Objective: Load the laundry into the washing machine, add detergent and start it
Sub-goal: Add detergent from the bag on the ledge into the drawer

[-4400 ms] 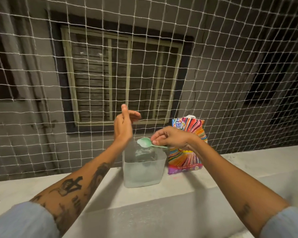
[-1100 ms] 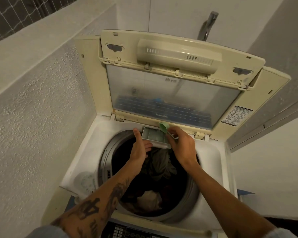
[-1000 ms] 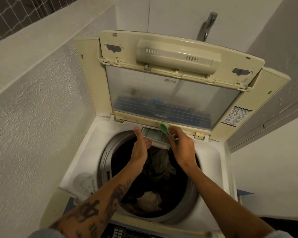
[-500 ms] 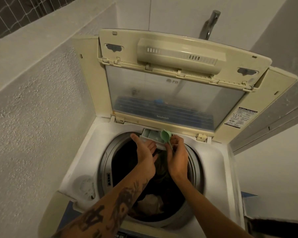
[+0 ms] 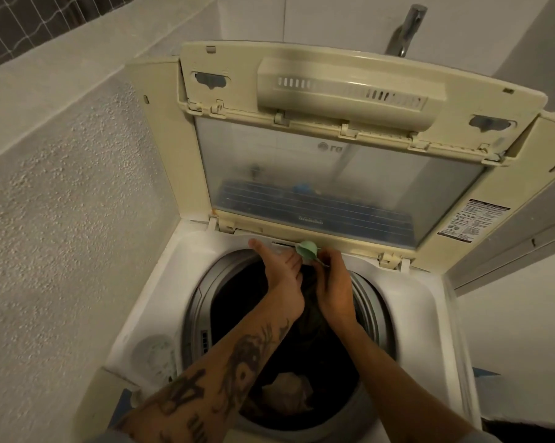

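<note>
The top-loading washing machine (image 5: 161, 298) stands with its lid (image 5: 349, 87) raised against the back wall. Dark and pale laundry (image 5: 289, 391) lies in the drum. At the back rim, the white detergent drawer (image 5: 281, 243) shows only as a thin strip, almost fully in. My left hand (image 5: 282, 276) presses against its front, thumb stretched out to the left. My right hand (image 5: 333, 289) sits beside it and pinches the handle of a small green scoop (image 5: 307, 250), whose bowl points up at the rim.
A rough plastered wall (image 5: 61, 187) with a ledge runs close along the machine's left side. A metal tap (image 5: 407, 30) juts from the back wall above the lid. A round pale cap (image 5: 156, 350) sits in the machine's top at front left.
I turned from the tub and detergent packet on the ledge to the machine. Over the last second, the pulled-out drawer slid back in under my left hand. The scoop stayed in my right hand.
</note>
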`<action>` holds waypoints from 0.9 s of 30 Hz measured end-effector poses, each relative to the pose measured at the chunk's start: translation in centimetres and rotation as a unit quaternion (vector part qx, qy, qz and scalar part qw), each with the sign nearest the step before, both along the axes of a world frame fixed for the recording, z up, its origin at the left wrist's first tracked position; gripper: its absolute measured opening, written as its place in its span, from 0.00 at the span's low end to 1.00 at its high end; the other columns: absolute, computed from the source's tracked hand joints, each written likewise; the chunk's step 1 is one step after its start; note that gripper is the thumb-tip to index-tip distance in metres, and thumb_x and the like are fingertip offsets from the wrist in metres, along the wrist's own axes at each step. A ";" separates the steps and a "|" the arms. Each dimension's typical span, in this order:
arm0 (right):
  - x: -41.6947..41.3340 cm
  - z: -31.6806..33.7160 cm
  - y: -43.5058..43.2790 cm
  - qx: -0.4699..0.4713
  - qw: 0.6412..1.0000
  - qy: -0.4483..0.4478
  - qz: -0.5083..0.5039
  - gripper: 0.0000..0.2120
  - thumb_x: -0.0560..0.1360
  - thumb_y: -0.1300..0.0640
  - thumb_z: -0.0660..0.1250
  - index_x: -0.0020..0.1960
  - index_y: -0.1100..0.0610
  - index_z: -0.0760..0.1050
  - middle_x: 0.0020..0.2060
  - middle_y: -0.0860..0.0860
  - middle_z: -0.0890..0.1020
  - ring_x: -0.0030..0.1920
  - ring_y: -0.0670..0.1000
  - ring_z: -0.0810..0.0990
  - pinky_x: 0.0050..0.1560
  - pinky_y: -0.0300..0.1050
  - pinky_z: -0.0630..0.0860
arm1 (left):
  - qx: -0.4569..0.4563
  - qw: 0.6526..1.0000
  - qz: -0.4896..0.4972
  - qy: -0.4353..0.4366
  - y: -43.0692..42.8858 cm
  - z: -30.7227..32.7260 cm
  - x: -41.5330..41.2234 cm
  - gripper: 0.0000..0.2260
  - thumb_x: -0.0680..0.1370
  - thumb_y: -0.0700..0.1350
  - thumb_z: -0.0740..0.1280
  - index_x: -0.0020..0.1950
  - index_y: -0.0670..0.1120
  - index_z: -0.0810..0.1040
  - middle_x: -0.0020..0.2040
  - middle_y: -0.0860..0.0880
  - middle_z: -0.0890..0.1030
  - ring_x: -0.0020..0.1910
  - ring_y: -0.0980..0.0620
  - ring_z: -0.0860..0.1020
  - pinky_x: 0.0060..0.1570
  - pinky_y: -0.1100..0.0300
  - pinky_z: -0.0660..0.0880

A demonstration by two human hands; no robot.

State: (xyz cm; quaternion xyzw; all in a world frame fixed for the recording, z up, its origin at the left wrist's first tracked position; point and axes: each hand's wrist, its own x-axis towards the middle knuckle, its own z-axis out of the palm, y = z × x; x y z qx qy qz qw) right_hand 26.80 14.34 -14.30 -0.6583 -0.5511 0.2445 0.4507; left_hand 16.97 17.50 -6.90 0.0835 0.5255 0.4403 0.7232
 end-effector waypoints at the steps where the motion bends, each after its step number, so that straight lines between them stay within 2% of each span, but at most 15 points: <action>1: 0.0 0.2 0.0 0.005 1.000 0.007 0.002 0.13 0.81 0.62 0.62 0.60 0.45 0.69 0.52 0.41 0.78 0.54 0.36 0.77 0.54 0.28 0.72 | -0.001 1.000 0.002 0.006 0.1 -0.1 0.0 0.47 0.73 0.75 0.41 0.72 0.38 0.69 0.72 0.41 0.71 0.73 0.46 0.67 0.76 0.51 0.56; 4: -0.1 0.7 -0.6 0.005 0.999 0.037 0.012 0.14 0.81 0.65 0.62 0.59 0.47 0.69 0.53 0.39 0.78 0.54 0.34 0.77 0.54 0.25 0.71 | 0.003 1.000 0.011 0.021 0.2 -0.6 0.0 0.48 0.72 0.76 0.42 0.70 0.38 0.72 0.70 0.41 0.73 0.73 0.46 0.67 0.76 0.52 0.55; 7: 0.1 1.1 -1.1 0.017 0.999 0.044 0.007 0.17 0.80 0.66 0.62 0.59 0.44 0.69 0.54 0.41 0.79 0.55 0.37 0.78 0.56 0.28 0.73 | 0.013 0.999 0.015 0.031 0.1 -0.7 0.2 0.49 0.71 0.77 0.42 0.69 0.40 0.73 0.67 0.43 0.76 0.73 0.47 0.67 0.75 0.52 0.55; 10: 0.4 2.2 -1.2 0.036 0.998 0.057 -0.002 0.16 0.80 0.67 0.62 0.61 0.49 0.70 0.55 0.40 0.79 0.56 0.39 0.78 0.56 0.29 0.73 | 0.031 0.999 -0.016 0.012 -0.6 -0.8 -0.6 0.49 0.70 0.77 0.39 0.70 0.41 0.72 0.69 0.45 0.75 0.73 0.49 0.66 0.76 0.50 0.54; 15: 0.1 4.2 -1.6 0.046 0.998 0.043 0.004 0.17 0.79 0.66 0.63 0.60 0.47 0.69 0.51 0.39 0.79 0.52 0.35 0.78 0.51 0.27 0.73 | 0.043 0.997 -0.025 0.055 -1.0 0.5 -1.9 0.48 0.72 0.75 0.39 0.72 0.41 0.69 0.70 0.44 0.73 0.72 0.50 0.68 0.75 0.49 0.57; 18: -0.3 5.0 -1.8 0.052 0.998 0.043 -0.007 0.16 0.79 0.66 0.64 0.59 0.48 0.68 0.49 0.43 0.79 0.50 0.37 0.78 0.49 0.28 0.73 | 0.073 0.995 -0.027 0.057 -1.1 2.0 -2.0 0.45 0.74 0.73 0.40 0.72 0.41 0.69 0.70 0.44 0.73 0.71 0.49 0.69 0.75 0.49 0.59; 20: -0.5 5.7 -1.9 0.061 0.997 0.045 -0.010 0.14 0.79 0.65 0.64 0.59 0.48 0.68 0.48 0.45 0.80 0.48 0.38 0.79 0.49 0.28 0.73 | 0.098 0.992 -0.038 0.071 -1.5 2.9 -2.2 0.39 0.77 0.70 0.43 0.71 0.42 0.71 0.69 0.45 0.75 0.70 0.49 0.70 0.73 0.48 0.62; 23: -1.1 7.7 -2.7 0.087 0.994 0.058 -0.010 0.13 0.79 0.64 0.66 0.58 0.49 0.69 0.46 0.41 0.80 0.47 0.37 0.79 0.48 0.26 0.72 | 0.138 0.979 -0.061 0.136 -2.4 4.7 -2.8 0.24 0.82 0.61 0.52 0.63 0.46 0.78 0.62 0.48 0.80 0.62 0.51 0.76 0.67 0.50 0.70; 25: -1.4 8.7 -2.7 0.087 0.993 0.077 -0.010 0.11 0.79 0.62 0.66 0.58 0.51 0.71 0.45 0.40 0.80 0.46 0.36 0.79 0.46 0.26 0.71 | 0.147 0.971 -0.080 0.171 -2.6 5.7 -3.2 0.15 0.80 0.55 0.59 0.53 0.48 0.81 0.56 0.50 0.82 0.57 0.52 0.78 0.60 0.51 0.74; 27: -2.0 10.3 -3.0 0.091 0.992 0.087 0.003 0.09 0.79 0.60 0.66 0.58 0.54 0.72 0.45 0.42 0.80 0.46 0.38 0.79 0.45 0.28 0.72 | 0.152 0.965 -0.085 0.195 -3.1 7.2 -4.0 0.09 0.77 0.50 0.64 0.48 0.49 0.82 0.51 0.50 0.83 0.54 0.51 0.79 0.57 0.50 0.77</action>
